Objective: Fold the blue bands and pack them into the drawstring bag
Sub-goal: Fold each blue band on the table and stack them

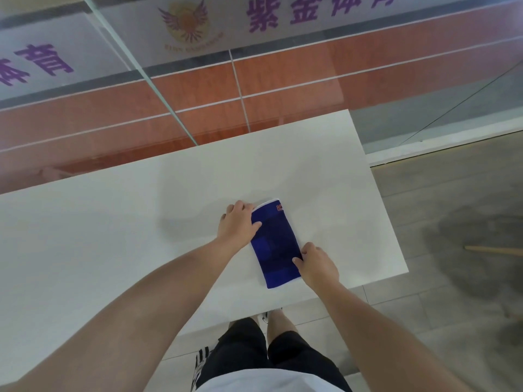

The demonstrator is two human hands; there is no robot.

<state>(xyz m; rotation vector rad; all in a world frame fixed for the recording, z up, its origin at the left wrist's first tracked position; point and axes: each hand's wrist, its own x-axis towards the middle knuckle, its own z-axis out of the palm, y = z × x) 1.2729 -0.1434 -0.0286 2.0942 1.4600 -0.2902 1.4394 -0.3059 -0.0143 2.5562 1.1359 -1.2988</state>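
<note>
A blue band (274, 244) with a white far edge and a small red label lies flat on the white table (113, 222), near its right end. My left hand (237, 224) holds the band's far-left edge, thumb on top of the fabric and fingers curled at the corner. My right hand (317, 263) pinches the band's right edge near its near end. No drawstring bag is in view.
The table's right edge (387, 216) and front edge lie close to the band. A glass wall (169, 80) with purple lettering rises just behind the table. My legs and shoes (268, 349) stand on the grey floor below the front edge.
</note>
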